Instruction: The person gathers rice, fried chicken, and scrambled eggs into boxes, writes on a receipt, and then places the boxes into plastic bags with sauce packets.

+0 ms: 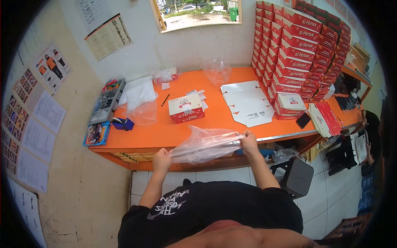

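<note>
A clear plastic bag [202,149] is stretched sideways between my two hands, in front of the orange table's near edge. My left hand [161,158] is closed on its left end. At the opposite end, my right hand [249,143] grips the plastic with closed fingers. Just beyond the bag stands a closed red and white box [186,109] printed "SI PAMAN", with some papers [200,96] behind it. A flat white cardboard sheet [247,102] lies to its right. The black pen [165,99] rests left of the box.
Tall stacks of red boxes [298,53] rise at the back right. A smaller box [288,105] and a phone [303,120] sit before them. Clear plastic sheets [138,93] and a grey tray [106,102] are on the left. A stool [298,177] stands below right.
</note>
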The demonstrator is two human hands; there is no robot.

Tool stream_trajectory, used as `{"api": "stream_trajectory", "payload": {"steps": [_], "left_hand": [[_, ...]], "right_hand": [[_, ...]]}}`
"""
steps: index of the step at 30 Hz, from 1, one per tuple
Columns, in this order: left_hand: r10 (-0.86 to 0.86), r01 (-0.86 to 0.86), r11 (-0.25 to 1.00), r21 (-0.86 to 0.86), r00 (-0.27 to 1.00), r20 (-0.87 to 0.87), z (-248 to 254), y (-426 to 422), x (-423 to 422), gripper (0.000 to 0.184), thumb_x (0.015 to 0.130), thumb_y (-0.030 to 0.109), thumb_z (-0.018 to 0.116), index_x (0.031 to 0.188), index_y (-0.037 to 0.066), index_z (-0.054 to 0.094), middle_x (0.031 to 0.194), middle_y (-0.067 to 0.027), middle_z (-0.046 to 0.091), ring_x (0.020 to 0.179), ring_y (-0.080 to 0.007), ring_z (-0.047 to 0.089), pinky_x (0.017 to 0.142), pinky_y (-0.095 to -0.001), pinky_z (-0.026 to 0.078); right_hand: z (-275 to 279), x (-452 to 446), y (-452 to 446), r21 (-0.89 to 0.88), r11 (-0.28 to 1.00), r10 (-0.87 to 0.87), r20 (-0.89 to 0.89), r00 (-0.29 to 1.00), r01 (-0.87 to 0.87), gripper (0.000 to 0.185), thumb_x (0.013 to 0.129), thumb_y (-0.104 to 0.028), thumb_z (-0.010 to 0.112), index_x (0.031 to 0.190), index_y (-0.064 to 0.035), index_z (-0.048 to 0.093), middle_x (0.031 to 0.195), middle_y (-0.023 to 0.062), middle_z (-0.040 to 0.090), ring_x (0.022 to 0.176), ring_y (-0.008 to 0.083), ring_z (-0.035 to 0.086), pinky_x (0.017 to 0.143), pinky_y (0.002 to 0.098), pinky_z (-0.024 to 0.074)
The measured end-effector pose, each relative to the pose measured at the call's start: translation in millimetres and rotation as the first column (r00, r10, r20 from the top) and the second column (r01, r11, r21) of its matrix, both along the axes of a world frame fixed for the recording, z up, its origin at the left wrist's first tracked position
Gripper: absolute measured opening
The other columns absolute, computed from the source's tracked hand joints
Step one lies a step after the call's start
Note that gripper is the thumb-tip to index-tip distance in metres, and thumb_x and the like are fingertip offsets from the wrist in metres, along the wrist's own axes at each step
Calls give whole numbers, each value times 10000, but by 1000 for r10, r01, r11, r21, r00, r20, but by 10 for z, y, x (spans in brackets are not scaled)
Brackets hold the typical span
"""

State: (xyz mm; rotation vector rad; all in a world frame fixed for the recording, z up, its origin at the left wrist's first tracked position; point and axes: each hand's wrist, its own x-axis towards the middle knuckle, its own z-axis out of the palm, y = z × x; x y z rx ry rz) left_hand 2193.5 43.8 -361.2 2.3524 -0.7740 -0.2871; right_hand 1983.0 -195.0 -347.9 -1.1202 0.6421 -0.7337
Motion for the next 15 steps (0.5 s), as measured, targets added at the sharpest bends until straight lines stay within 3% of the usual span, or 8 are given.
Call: {"api": "stream_trajectory", "payload": {"steps": [1, 4, 5, 8, 9, 11, 13, 15], "left_hand": [[105, -96, 993, -67, 983, 154, -189, 110, 43, 220, 638, 97, 576, 844, 23, 553, 635, -173, 559, 606, -281, 567, 559, -368, 437], [208, -157, 978, -138, 794, 571, -492, 394, 152, 343, 621, 115, 592, 947, 38, 515, 634, -173, 550, 619, -315, 556, 576, -387, 437], [195, -146, 980, -134, 589, 785, -468, 395, 120, 411, 611, 130, 601, 999, 50, 491, 645, -176, 549, 636, -339, 553, 592, -404, 437], [52, 182, 968, -173, 527, 848, -175, 225, -126, 460, 597, 148, 610, 1030, 70, 475, 697, -191, 559, 671, -359, 548, 635, -439, 427], [47, 178, 970, -166, 532, 846, -231, 156, -161, 460, 597, 148, 610, 1030, 70, 475, 697, -191, 559, 671, -359, 548, 635, -439, 427], [-310, 329, 944, 8, 881, 358, -344, 75, -221, 451, 607, 175, 613, 1025, 76, 475, 715, -195, 564, 688, -363, 547, 644, -446, 424], [-185, 99, 960, 263, 926, 328, -63, 171, 70, 383, 643, 194, 602, 986, 66, 490, 717, -192, 568, 691, -343, 553, 638, -427, 428], [55, -51, 987, -155, 998, 20, 129, 591, 736, 236, 797, 195, 444, 988, 62, 484, 720, -176, 575, 692, -329, 560, 618, -417, 421]], "right_hand": [[-138, 19, -31, 2, 1000, 4, 5, 1000, -4, 196, 679, -49, 572, 584, -74, 403, 552, 6, 445, 512, 161, 464, 450, 276, 380], [-319, 122, 116, -658, 731, -55, -320, 946, -180, 204, 674, -81, 606, 589, -33, 427, 520, 32, 418, 478, 135, 375, 449, 291, 335], [-338, 227, 200, -681, 695, -24, -341, 940, -229, 183, 664, -108, 619, 626, -21, 462, 544, 59, 451, 502, 154, 423, 473, 297, 359], [-217, 488, 588, -720, 593, 172, -324, 930, -360, 227, 652, -190, 640, 740, -2, 550, 649, 138, 552, 619, 233, 557, 565, 326, 426], [-212, 584, 696, -713, 598, 177, -328, 928, -366, 227, 652, -190, 640, 740, -2, 550, 649, 138, 552, 619, 233, 557, 565, 326, 426], [-184, 757, 818, -711, 356, 485, -414, 770, -606, 300, 630, -221, 665, 835, -20, 580, 755, 159, 587, 730, 275, 583, 621, 365, 450], [10, 933, 654, -587, -241, -56, -786, 615, -773, 328, 632, -226, 658, 891, -39, 578, 846, 161, 585, 767, 285, 573, 639, 385, 457], [172, 1265, 94, -559, 69, -289, -804, 519, -827, 257, 681, -153, 586, 919, -57, 575, 902, 153, 547, 838, 301, 549, 669, 393, 457]]}}
